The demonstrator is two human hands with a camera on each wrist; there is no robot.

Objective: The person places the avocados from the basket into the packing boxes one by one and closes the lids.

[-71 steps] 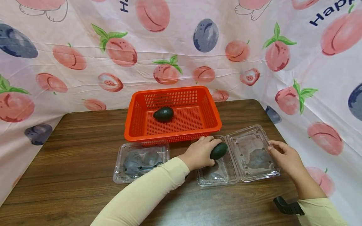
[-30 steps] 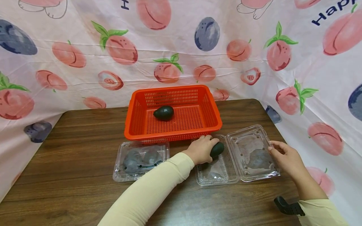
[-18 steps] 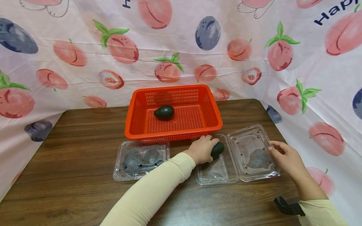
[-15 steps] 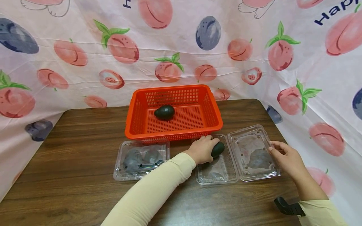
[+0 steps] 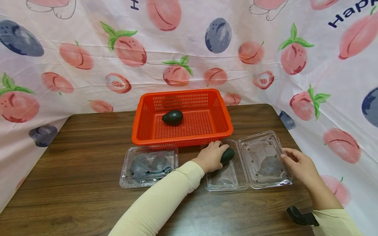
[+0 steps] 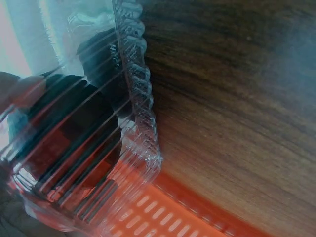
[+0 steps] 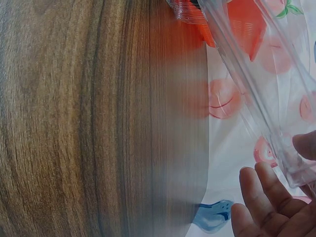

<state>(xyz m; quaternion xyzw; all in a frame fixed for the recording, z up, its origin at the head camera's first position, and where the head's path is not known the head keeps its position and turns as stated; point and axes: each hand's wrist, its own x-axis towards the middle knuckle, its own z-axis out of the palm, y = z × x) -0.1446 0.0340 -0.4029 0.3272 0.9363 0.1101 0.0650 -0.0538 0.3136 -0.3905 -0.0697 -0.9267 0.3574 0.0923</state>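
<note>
My left hand (image 5: 210, 156) grips a dark green avocado (image 5: 227, 155) low inside the base of an open clear plastic clamshell (image 5: 227, 186). In the left wrist view the avocado (image 6: 74, 128) shows through the ribbed plastic wall, with fingertips (image 6: 24, 91) against it. Another dark shape beside it cannot be told clearly. The hand hides part of the base. My right hand (image 5: 299, 164) holds the outer edge of the clamshell's lid (image 5: 262, 157), which is folded out to the right. In the right wrist view its thumb (image 7: 305, 144) is at the plastic edge, with several fingers spread below.
Behind the clamshell stands an orange slotted basket (image 5: 183, 140) with one avocado (image 5: 172, 117) in it. To the left a closed clear clamshell (image 5: 149, 182) holds dim rounded grey shapes. A fruit-print cloth (image 5: 189, 42) hangs behind and right of the wooden table (image 5: 73, 183).
Since the earliest frame, my left hand has moved the avocado slightly down and left into the clamshell base. Over the last second both hands have stayed nearly still; the head view shifted slightly.
</note>
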